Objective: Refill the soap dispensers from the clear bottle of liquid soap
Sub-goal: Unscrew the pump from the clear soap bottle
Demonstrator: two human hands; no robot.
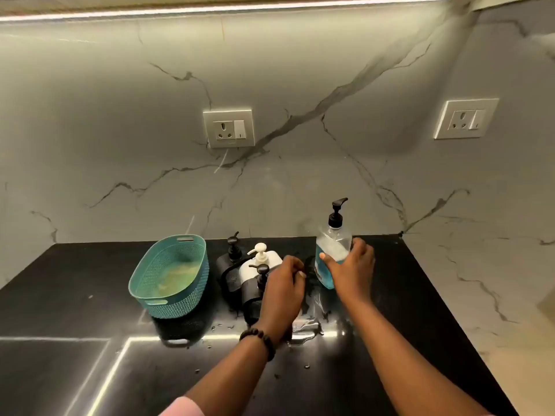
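Note:
A clear bottle of blue liquid soap (329,250) with a black pump stands tilted near the back of the black counter (90,289). My right hand (350,265) grips its side. To its left stand three dispensers close together: a black one (229,259) at the back, a white one (264,259) with a white pump in the middle, and a black one (255,291) at the front. My left hand (283,288) reaches over the front black dispenser with curled fingers; whether it holds anything is hidden.
A teal plastic basket (171,276) sits left of the dispensers. Water is spilled on the counter (303,328) under my left wrist. A marble wall with two power sockets (228,129) (465,118) rises behind. The counter ends at the right by a marble surface (480,295).

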